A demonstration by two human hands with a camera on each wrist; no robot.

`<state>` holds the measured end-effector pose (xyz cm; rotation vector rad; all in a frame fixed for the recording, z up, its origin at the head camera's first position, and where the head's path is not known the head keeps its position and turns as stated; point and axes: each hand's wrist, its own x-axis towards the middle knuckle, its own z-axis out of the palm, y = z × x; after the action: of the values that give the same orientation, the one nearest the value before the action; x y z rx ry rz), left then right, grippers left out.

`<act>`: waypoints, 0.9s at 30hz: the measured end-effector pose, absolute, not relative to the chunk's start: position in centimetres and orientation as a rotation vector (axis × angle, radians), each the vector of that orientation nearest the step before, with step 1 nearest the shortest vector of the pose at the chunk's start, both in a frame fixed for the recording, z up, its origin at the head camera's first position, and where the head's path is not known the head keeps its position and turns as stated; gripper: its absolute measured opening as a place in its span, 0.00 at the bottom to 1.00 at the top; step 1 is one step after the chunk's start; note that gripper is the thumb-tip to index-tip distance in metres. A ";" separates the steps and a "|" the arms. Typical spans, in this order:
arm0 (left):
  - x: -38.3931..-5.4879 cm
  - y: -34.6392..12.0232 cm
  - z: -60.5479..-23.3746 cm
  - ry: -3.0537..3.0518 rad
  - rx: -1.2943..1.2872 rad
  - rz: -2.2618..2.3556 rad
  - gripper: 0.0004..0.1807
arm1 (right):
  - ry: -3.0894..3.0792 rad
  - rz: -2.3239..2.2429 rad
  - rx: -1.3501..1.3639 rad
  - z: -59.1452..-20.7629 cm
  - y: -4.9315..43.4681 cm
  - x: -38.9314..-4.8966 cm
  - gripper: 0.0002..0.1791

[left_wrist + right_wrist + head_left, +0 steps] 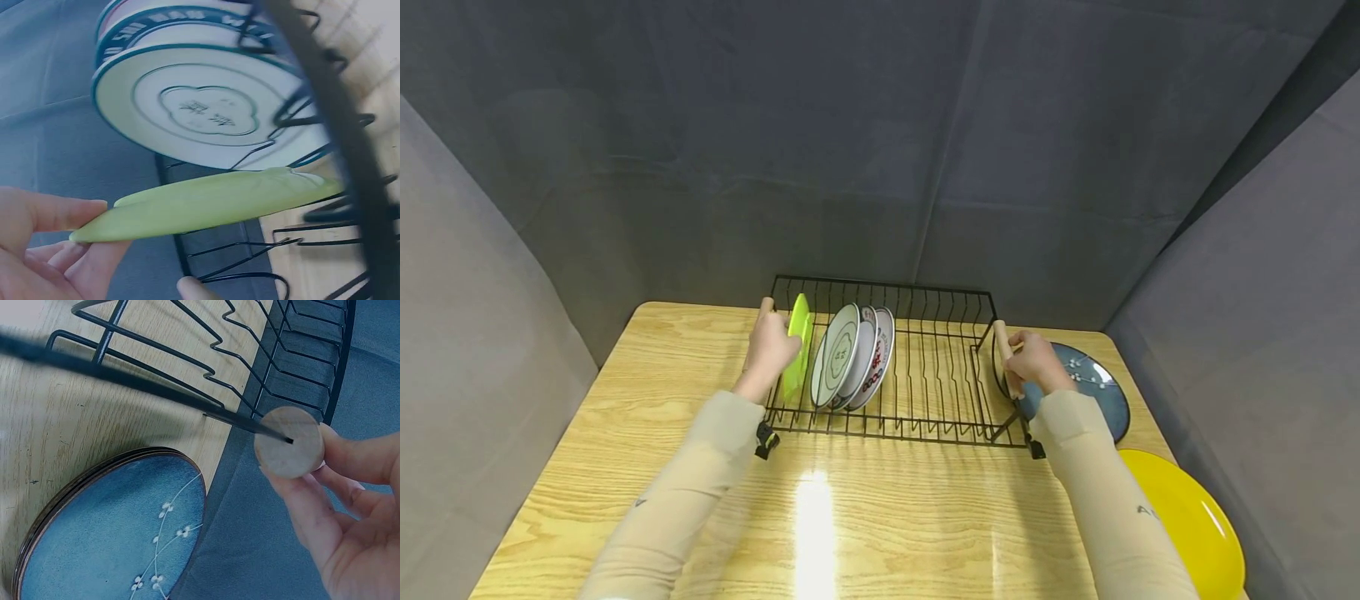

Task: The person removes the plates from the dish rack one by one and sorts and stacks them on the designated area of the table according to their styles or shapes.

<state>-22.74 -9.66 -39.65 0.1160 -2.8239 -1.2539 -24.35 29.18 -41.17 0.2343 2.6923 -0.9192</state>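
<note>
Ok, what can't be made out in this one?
Yellow plate, left side: head view, behind the right sleeve; bottom cut by the frame edge.
Green plate, middle: head view, partly behind the left grip.
Blue plate, lower part: right wrist view, cut off by bottom edge.
Characters on the leftmost white plate: head view, too small to read.

The wood-grained table (917, 517) shines, the metal rack (137, 384) has matt wooden handles (294, 459), the green plate (206, 203) looks smooth, and the yellow plate (1187, 525) by the right edge glossy.
</note>
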 end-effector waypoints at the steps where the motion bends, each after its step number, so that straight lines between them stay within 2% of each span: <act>1: -22.8 -9.7 -39.3 -2.815 0.120 -1.263 0.17 | 2.695 -0.919 0.234 -41.2 29.1 -24.4 0.27; 5: -22.7 -9.8 -37.8 -2.775 0.120 -1.289 0.20 | 2.694 -0.931 0.231 -41.1 29.1 -24.4 0.27; 21: -21.8 -10.8 -32.4 -2.577 -0.074 -1.338 0.16 | 2.691 -0.946 0.242 -41.1 29.1 -24.3 0.26; 27: -21.6 -12.0 -31.6 -2.494 -0.178 -1.223 0.15 | 2.684 -0.951 0.248 -41.2 29.1 -24.4 0.27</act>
<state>-21.61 -12.01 -31.55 -0.1785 -2.4936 -1.2235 -24.35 29.06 -41.19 0.2477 2.6837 -0.9515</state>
